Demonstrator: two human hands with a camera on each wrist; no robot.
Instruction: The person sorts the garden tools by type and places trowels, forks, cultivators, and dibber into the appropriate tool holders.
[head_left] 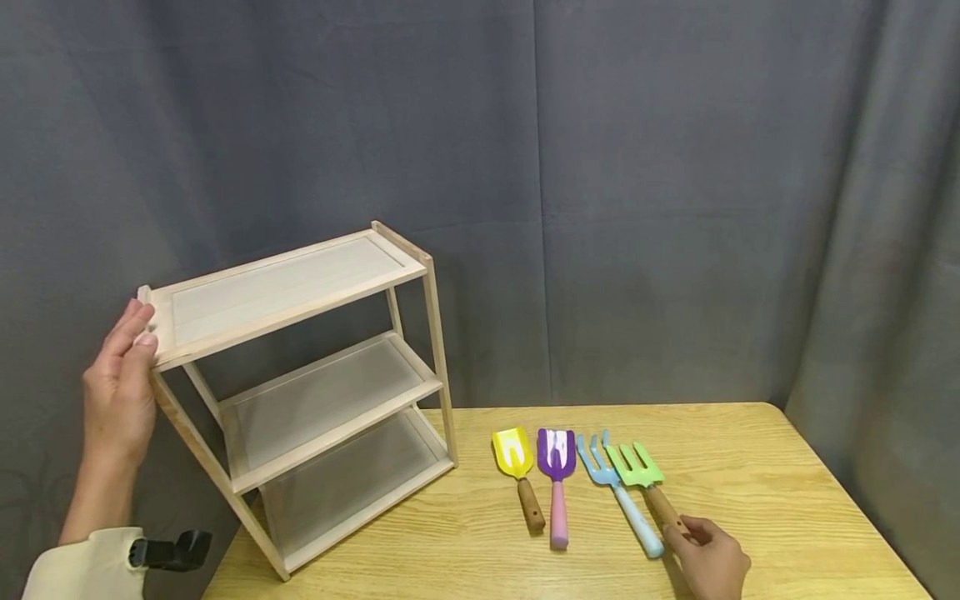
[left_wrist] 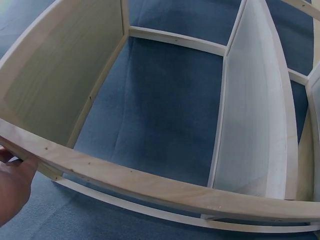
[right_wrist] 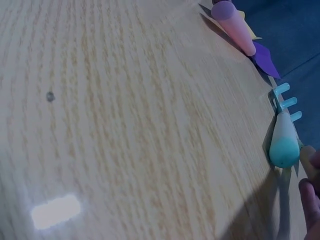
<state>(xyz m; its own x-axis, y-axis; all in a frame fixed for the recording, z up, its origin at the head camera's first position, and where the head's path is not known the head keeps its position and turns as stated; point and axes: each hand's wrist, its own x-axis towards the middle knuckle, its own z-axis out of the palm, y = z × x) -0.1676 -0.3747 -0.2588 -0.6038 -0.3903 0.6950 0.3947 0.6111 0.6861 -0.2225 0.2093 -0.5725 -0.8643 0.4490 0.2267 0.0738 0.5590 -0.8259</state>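
A pale wooden three-tier shelf rack (head_left: 300, 287) stands at the left of the table, turned at an angle. My left hand (head_left: 120, 379) grips the left end of its top tier, thumb toward the front; in the left wrist view part of that hand (left_wrist: 15, 185) shows at the side rail. At the right, my right hand (head_left: 712, 558) pinches the wooden handle of a green toy garden fork (head_left: 637, 467). Close beside it lies a light blue fork (head_left: 630, 508), whose rounded handle end (right_wrist: 285, 152) is near my fingers in the right wrist view.
Left of the forks lie a purple shovel with a pink handle (head_left: 557, 479) and a yellow shovel with a wooden handle (head_left: 517, 467). All are on the wood-grain table (head_left: 787, 483). Grey curtains (head_left: 637, 208) hang behind and along the right side.
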